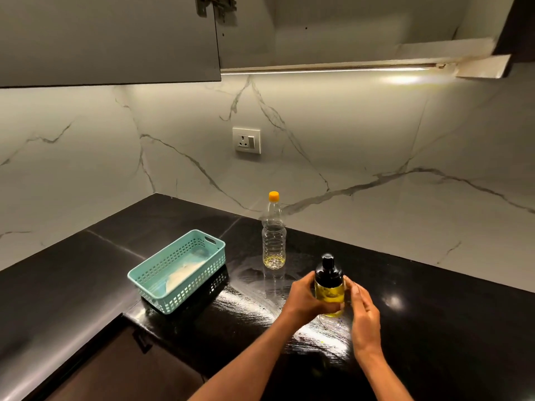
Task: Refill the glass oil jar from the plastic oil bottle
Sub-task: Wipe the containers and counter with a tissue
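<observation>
On the glossy black worktop (405,285), left hand (304,299) fingers grasp the black-capped glass oil jar (329,293), right hand (363,311) seemingly loose beside it; smeared oil risks a slip.

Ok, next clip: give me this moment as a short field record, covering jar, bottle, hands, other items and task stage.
jar: glass oil jar, yellow oil inside, black lid on
bottle: plastic oil bottle, upright on the black counter, orange cap on, only a little oil at the bottom
left hand: gripping the jar's side
right hand: at the jar's other side, fingers loose
other: teal basket left of the bottle
stage: refill looks done
</observation>
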A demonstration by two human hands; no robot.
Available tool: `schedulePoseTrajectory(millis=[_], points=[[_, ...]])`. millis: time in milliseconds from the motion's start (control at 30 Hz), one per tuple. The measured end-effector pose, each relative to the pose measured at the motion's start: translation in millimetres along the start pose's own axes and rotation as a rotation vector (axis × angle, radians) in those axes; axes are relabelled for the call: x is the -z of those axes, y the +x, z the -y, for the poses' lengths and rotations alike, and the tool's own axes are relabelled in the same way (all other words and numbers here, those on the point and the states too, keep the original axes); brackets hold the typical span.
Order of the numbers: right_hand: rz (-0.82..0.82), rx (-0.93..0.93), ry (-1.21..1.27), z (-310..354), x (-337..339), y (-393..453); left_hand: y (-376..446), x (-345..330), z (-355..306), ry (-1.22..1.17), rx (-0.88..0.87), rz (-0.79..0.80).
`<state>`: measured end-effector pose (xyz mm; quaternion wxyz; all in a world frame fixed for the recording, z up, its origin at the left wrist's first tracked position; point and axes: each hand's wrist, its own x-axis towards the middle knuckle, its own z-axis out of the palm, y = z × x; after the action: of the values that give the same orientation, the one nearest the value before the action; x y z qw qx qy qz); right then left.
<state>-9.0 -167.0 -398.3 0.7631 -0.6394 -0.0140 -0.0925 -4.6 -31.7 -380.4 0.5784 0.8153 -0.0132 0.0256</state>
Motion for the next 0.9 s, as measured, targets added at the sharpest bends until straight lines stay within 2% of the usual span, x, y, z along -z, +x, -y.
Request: schedulePoseTrajectory(millis=[233,433,667,900], points=[[0.018,-0.019,0.002,8,9,4,-2,-2,-18,0.012,-0.054,0.134],[-0.043,0.097,0.014,20,13,-9,0,-1,-25,0.026,-0.079,0.116],[0.002,0.022,0.017,25,13,-4,-2,1,-35,0.042,-0.118,0.184],[-0.089,0.121,0.006,30,7,-10,3,10,-38,0.029,-0.130,0.144]])
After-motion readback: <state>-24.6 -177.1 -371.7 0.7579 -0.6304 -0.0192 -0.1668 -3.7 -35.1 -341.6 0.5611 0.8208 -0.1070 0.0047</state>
